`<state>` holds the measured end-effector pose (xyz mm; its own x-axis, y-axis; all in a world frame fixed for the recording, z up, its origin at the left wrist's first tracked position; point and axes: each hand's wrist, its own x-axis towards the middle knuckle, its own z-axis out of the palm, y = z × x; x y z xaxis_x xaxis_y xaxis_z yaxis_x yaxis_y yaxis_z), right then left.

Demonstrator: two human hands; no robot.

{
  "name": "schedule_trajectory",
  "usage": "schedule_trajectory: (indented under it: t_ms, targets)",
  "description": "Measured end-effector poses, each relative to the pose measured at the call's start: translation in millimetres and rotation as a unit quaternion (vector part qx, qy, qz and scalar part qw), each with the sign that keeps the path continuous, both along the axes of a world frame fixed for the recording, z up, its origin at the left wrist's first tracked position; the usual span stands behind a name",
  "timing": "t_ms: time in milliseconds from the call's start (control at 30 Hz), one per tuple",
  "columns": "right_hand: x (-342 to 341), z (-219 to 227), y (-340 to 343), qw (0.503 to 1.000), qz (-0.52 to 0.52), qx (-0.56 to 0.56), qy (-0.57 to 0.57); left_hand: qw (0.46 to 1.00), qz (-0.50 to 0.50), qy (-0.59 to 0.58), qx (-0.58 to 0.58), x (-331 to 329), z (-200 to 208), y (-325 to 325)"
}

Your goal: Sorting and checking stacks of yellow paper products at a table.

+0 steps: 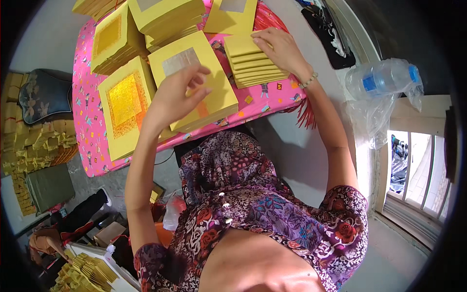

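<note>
My left hand hovers over a stack of yellow paper sheets whose top sheet bears a silver square. Its fingers are loosely bent, the thumb stands apart, and nothing shows between them. To the right, my right hand, with a beaded bracelet at the wrist, rests its stretched fingers on the upper end of a pile of folded yellow papers. That pile lies in overlapping steps. Left of my left hand is another yellow stack with a gold square on its top sheet.
A pink patterned cloth covers the table. More yellow stacks stand toward its far side. Right of the table, a plastic bottle lies by a clear bag, near a barred window. Folded yellow papers are heaped at the left.
</note>
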<state>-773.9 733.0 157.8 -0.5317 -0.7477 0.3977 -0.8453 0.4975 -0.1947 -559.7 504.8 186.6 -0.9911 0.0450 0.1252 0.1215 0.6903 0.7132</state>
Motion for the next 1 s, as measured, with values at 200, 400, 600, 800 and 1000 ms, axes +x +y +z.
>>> schedule_trajectory:
  t_ms: [200,400,600,800,1000]
  targets:
    - [27,20,-11,0.995,0.069,-0.075,0.015,0.998,0.029,-0.001,-0.062,42,-5,5]
    - [79,23,-19,0.982,0.166,-0.07,-0.052,0.992,0.062,0.005,-0.112,55,-10,14]
    - [146,0,-22,0.982,0.18,-0.031,-0.04,0.984,0.077,0.023,-0.16,58,-22,18]
    - [180,-19,-23,0.995,0.092,-0.036,0.002,0.978,0.094,0.05,-0.179,59,-23,20]
    - [193,-29,-24,0.998,0.049,-0.038,0.006,0.983,0.119,0.088,-0.111,62,-33,14]
